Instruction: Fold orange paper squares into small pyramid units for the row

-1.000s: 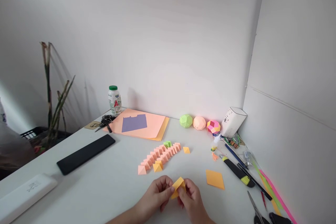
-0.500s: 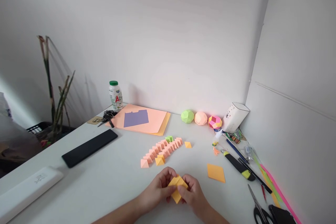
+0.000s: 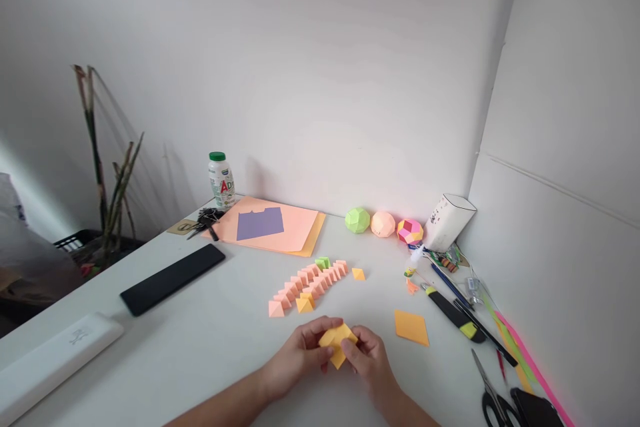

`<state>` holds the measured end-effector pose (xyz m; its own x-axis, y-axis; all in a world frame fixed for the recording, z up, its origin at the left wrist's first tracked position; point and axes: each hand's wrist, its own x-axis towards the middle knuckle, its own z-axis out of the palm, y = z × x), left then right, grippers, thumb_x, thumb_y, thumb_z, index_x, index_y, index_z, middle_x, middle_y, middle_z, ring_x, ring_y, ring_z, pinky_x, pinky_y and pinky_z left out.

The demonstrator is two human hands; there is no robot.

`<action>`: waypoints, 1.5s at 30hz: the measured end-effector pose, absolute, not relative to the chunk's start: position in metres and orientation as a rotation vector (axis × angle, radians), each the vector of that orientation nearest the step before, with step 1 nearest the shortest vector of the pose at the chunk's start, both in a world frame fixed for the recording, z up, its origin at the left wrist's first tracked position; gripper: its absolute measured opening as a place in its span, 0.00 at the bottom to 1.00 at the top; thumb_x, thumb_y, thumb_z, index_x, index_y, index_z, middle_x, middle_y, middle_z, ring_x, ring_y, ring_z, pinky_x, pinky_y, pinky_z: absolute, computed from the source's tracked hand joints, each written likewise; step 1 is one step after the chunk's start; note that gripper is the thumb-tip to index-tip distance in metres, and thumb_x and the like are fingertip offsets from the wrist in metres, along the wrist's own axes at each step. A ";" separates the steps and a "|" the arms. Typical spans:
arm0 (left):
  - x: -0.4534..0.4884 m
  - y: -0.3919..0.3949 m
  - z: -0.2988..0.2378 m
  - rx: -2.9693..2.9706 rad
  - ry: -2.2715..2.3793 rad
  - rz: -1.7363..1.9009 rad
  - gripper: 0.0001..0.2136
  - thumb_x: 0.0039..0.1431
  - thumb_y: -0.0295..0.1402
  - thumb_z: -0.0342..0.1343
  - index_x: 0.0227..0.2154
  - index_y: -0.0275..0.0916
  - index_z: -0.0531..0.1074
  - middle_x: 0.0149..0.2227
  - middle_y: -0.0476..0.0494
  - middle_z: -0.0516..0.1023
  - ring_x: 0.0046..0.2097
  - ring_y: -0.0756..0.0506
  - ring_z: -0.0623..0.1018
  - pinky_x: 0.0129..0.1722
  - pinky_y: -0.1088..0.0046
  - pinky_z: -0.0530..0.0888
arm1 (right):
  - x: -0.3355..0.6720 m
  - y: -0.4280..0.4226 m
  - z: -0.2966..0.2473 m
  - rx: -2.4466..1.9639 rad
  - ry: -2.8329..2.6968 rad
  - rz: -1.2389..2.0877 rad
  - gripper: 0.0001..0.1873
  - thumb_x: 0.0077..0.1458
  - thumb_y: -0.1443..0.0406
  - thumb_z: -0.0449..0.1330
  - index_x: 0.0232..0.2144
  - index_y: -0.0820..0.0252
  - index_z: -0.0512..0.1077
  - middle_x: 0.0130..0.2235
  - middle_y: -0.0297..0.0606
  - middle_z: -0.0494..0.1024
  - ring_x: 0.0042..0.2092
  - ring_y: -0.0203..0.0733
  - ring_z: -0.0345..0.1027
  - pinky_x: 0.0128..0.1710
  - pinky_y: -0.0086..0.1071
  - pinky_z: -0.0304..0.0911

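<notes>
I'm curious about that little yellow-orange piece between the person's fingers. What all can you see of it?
The yellow-orange piece looks like folded paper, matte, with faint creases. It shows as a rough diamond, one corner pointing down toward the person. The left hand grips its left side, thumb on the facing side and a finger along the far edge; the right hand pinches its right side, thumb pressed on its face. It seems held just above the white table. Its underside is hidden.

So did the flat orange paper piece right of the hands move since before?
No: against the black-and-yellow cutter, the flat orange paper piece has kept its place; the view shifted.
</notes>
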<state>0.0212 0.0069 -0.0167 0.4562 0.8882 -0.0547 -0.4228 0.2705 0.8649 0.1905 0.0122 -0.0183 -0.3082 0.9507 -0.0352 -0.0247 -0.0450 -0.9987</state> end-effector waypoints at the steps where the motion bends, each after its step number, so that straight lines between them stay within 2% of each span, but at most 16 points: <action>1: 0.021 0.007 -0.016 0.891 0.610 0.970 0.17 0.48 0.31 0.62 0.43 0.39 0.72 0.37 0.45 0.74 0.34 0.48 0.72 0.31 0.73 0.67 | 0.190 0.012 -0.017 -1.039 -1.406 1.481 0.18 0.49 0.53 0.60 0.21 0.60 0.63 0.18 0.27 0.59 0.21 0.30 0.48 0.21 0.25 0.49; 5: 0.019 0.008 -0.016 0.830 0.581 0.985 0.14 0.47 0.29 0.63 0.40 0.40 0.75 0.36 0.46 0.75 0.37 0.47 0.72 0.38 0.71 0.68 | 0.191 0.012 -0.019 -1.046 -1.439 1.440 0.17 0.50 0.54 0.60 0.22 0.61 0.66 0.19 0.28 0.60 0.23 0.32 0.50 0.23 0.26 0.50; 10: 0.018 0.008 -0.016 0.803 0.592 0.965 0.15 0.47 0.30 0.63 0.40 0.41 0.74 0.38 0.46 0.76 0.41 0.45 0.73 0.43 0.67 0.67 | 0.193 0.014 -0.022 -1.103 -1.509 1.356 0.19 0.51 0.54 0.59 0.19 0.61 0.64 0.20 0.28 0.58 0.24 0.33 0.51 0.24 0.27 0.50; 17: 0.018 0.007 -0.016 0.842 0.633 0.955 0.16 0.46 0.32 0.64 0.41 0.42 0.74 0.34 0.47 0.73 0.38 0.47 0.71 0.38 0.70 0.68 | 0.192 0.013 -0.018 -1.081 -1.577 1.322 0.19 0.52 0.53 0.58 0.19 0.60 0.67 0.24 0.31 0.61 0.25 0.34 0.53 0.26 0.28 0.53; 24: 0.020 0.007 -0.014 0.974 0.644 0.940 0.13 0.50 0.35 0.61 0.41 0.43 0.74 0.36 0.47 0.70 0.40 0.46 0.70 0.38 0.70 0.68 | 0.192 0.013 -0.020 -1.052 -1.533 1.345 0.16 0.50 0.54 0.60 0.22 0.61 0.68 0.23 0.31 0.63 0.26 0.34 0.55 0.26 0.28 0.56; 28: 0.021 0.006 -0.016 1.111 0.668 0.936 0.12 0.54 0.38 0.57 0.41 0.44 0.74 0.34 0.49 0.64 0.34 0.49 0.69 0.36 0.71 0.69 | 0.191 0.012 -0.018 -0.975 -1.476 1.425 0.16 0.51 0.54 0.60 0.24 0.61 0.67 0.25 0.33 0.67 0.27 0.37 0.62 0.29 0.29 0.60; 31: 0.020 0.005 -0.019 1.212 0.730 0.902 0.14 0.56 0.41 0.54 0.44 0.44 0.73 0.34 0.48 0.64 0.31 0.50 0.68 0.33 0.72 0.69 | 0.190 0.012 -0.017 -0.976 -1.442 1.434 0.16 0.51 0.54 0.60 0.23 0.60 0.66 0.24 0.33 0.67 0.27 0.37 0.63 0.29 0.29 0.61; 37: 0.022 0.002 -0.016 1.358 0.869 0.849 0.16 0.58 0.44 0.49 0.42 0.42 0.74 0.31 0.48 0.65 0.26 0.52 0.64 0.27 0.76 0.66 | 0.191 0.012 -0.022 -1.052 -1.412 1.401 0.16 0.48 0.54 0.62 0.23 0.60 0.66 0.23 0.31 0.65 0.27 0.35 0.60 0.28 0.28 0.60; 45: 0.024 0.001 -0.010 1.512 0.862 0.884 0.17 0.61 0.43 0.46 0.46 0.41 0.73 0.33 0.44 0.75 0.36 0.45 0.71 0.38 0.72 0.69 | 0.194 0.015 -0.034 -1.041 -1.338 1.456 0.16 0.47 0.54 0.63 0.26 0.60 0.64 0.25 0.31 0.67 0.27 0.35 0.61 0.28 0.28 0.60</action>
<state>0.0239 0.0008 -0.0104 0.4513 0.8895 0.0712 0.0489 -0.1044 0.9933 0.1936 0.0146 -0.0337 -0.2654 0.9640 -0.0188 -0.0629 -0.0368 -0.9973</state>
